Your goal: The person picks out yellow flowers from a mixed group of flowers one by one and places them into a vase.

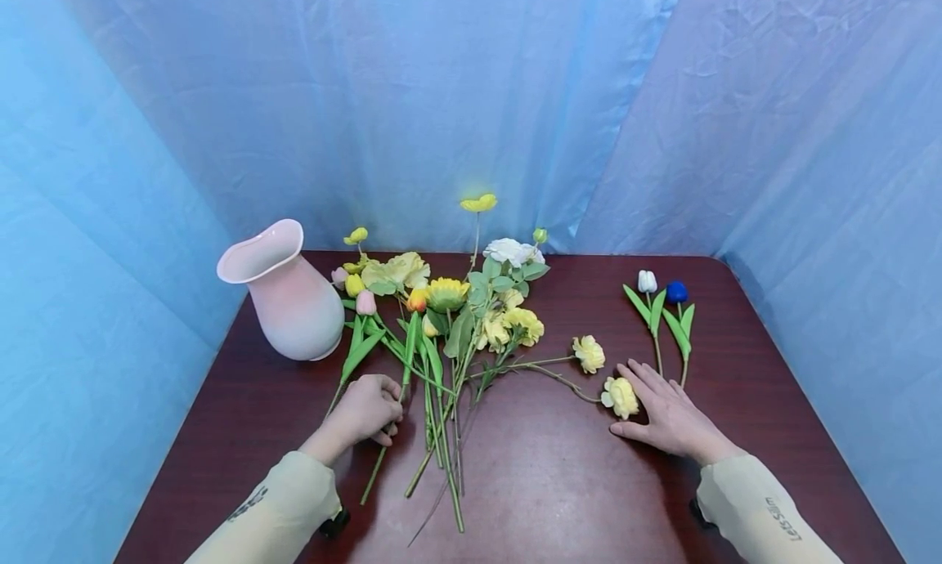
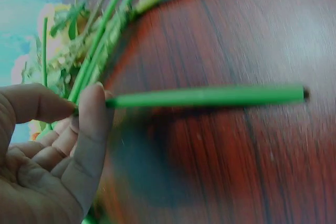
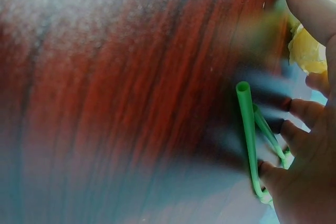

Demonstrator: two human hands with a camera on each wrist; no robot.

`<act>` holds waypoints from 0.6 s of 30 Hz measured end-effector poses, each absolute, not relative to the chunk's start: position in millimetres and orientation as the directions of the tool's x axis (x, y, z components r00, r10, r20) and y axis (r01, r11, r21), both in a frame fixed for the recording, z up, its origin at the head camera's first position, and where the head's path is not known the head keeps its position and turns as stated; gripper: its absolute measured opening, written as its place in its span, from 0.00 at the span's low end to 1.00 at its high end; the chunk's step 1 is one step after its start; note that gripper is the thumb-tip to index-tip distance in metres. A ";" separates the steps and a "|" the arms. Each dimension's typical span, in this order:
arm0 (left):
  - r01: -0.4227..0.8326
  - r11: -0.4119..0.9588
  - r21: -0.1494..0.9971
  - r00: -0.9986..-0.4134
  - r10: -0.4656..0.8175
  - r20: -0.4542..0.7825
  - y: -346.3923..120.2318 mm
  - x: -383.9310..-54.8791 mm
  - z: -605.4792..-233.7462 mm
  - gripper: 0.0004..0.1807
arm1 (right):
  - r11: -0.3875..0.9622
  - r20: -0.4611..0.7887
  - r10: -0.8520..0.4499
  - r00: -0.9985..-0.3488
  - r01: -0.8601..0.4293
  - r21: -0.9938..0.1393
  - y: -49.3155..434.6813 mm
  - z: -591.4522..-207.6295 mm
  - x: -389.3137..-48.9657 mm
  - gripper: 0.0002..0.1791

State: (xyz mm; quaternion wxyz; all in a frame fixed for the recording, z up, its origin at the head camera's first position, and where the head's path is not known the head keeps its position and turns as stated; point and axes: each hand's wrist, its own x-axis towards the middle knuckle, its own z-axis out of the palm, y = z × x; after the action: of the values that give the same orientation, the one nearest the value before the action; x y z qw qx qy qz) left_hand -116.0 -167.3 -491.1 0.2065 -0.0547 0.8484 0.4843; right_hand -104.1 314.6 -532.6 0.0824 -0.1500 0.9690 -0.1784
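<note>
Pinching 1 smooth, rod-like stem (image 2: 210, 96), left hand (image 1: 364, 409) curls.

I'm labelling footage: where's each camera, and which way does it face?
Head: worn there, facing forward and down: table, vase, sleeves, left hand, right hand.
Left wrist: worn there, facing that hand, which pinches a green stem.
Right wrist: worn there, facing that hand beside two tulip stems.
Shared by head and left wrist: the green stem.

Pale cream sleeves (image 1: 283, 494); dark lettering (image 1: 782, 518) on right, dark print (image 1: 248, 504) on left; black wrist pieces (image 1: 334, 525)
</note>
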 end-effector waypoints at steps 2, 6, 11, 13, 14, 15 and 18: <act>-0.293 0.484 0.825 -0.904 0.141 -0.404 -161.3 -114.3 -489.2 0.10 | 0.890 -0.103 -0.322 -0.941 -0.263 -0.373 314.4 -532.1 -104.2 0.56; -0.254 0.453 0.855 -0.901 0.210 -0.379 -150.0 -110.6 -484.1 0.13 | 0.891 -0.105 -0.316 -0.943 -0.257 -0.375 314.5 -533.4 -104.0 0.56; -0.114 0.511 0.852 -0.912 0.286 -0.294 -137.0 -106.2 -475.0 0.15 | 0.894 -0.116 -0.311 -0.943 -0.250 -0.372 315.8 -536.2 -103.8 0.56; 0.011 0.585 0.811 -0.925 0.313 -0.214 -131.7 -105.0 -470.8 0.15 | 0.893 -0.115 -0.312 -0.943 -0.250 -0.375 316.3 -536.8 -104.1 0.56; 0.075 0.620 0.781 -0.930 0.327 -0.170 -129.0 -104.4 -468.5 0.14 | 0.892 -0.113 -0.312 -0.943 -0.250 -0.376 316.4 -537.0 -104.2 0.56; 0.136 0.653 0.745 -0.932 0.339 -0.128 -126.4 -103.6 -465.7 0.14 | 0.892 -0.112 -0.312 -0.943 -0.250 -0.377 316.4 -537.2 -104.3 0.56; 0.275 0.729 0.627 -0.928 0.371 -0.024 -119.6 -100.8 -455.1 0.12 | 0.891 -0.113 -0.310 -0.944 -0.247 -0.380 316.8 -538.2 -104.3 0.56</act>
State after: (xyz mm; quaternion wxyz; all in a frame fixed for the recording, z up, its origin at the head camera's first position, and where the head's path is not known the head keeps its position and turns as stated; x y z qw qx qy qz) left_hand -100.8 -119.6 -455.1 0.0738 0.1743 0.9269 0.3242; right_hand -104.3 316.8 -538.2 0.0853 -0.1439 0.9687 -0.1835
